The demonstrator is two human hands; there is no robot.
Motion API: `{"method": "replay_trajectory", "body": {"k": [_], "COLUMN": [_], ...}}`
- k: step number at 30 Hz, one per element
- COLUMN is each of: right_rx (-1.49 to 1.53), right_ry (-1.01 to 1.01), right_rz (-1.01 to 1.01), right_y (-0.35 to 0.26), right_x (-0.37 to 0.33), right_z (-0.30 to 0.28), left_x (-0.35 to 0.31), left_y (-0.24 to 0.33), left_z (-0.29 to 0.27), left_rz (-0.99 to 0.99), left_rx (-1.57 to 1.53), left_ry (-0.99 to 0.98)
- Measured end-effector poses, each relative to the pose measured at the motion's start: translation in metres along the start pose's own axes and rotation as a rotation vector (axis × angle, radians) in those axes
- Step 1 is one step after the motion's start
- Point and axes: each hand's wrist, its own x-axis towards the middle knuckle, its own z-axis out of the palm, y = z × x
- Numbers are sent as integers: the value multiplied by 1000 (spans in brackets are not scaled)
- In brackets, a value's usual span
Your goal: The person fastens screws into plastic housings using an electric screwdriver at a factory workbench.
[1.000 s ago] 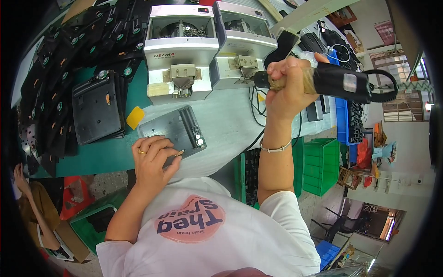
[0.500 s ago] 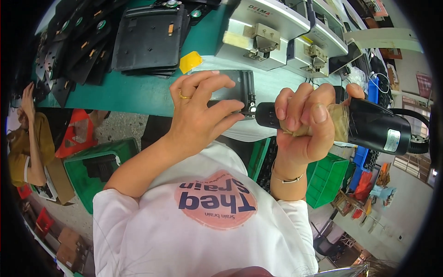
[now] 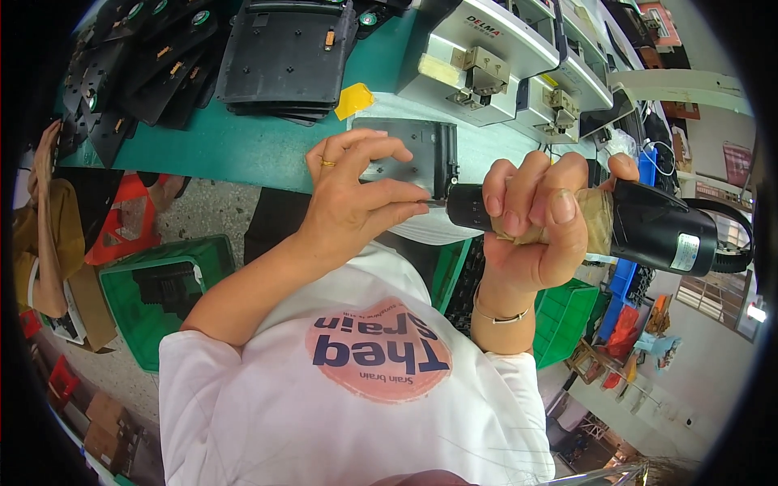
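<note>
"Two hands busy here. How to describe the state of each?"

"With the right hand point(image 3: 557, 253), grasps a black power driver point(image 3: 644, 223) firmly, all around the taped grip. With the left hand point(image 3: 344, 198), pinches a thin dark shaft point(image 3: 438, 202) at the driver's nose, only by thumb and finger. Cannot tell whether bit or screw; too small."

"And where to find the driver?"

"At the right of the left hand, nose just beside the near right corner of the black panel point(image 3: 417, 164). Seems raised over the table point(image 3: 219, 162); cannot tell how high."

"What to fear from here, please?"

"Could lose the shaft, in my opinion, because of so small a pinch. Could also nip the skin, in case of an early start of the motor with fingertips this near. Perhaps also a sideways pull from the black cable point(image 3: 732, 261) at the rear."

"Points to which direction?"

"Points to the left, directly toward the left fingertips. Runs, by its long axis, almost side to side across the view, slightly lower at the cable end."
</note>
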Motion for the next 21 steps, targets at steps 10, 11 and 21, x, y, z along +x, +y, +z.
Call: {"method": "replay_trajectory", "body": {"k": [10,11,21], "right_rx": [-120,-150,-357], "right_ry": [0,13,-104], "right_rz": [-37,-41,31], "right_y": [18,22,42], "right_x": [-6,-7,-17], "right_z": [-1,-4,-14], "left_x": [-6,-7,-14], "left_y": [-4,-6,-13], "left_z": [-7,-8,-7], "left_rz": [-49,-82,-36], "left_rx": [152,197,266], "left_ry": [-106,-124,-220]}}
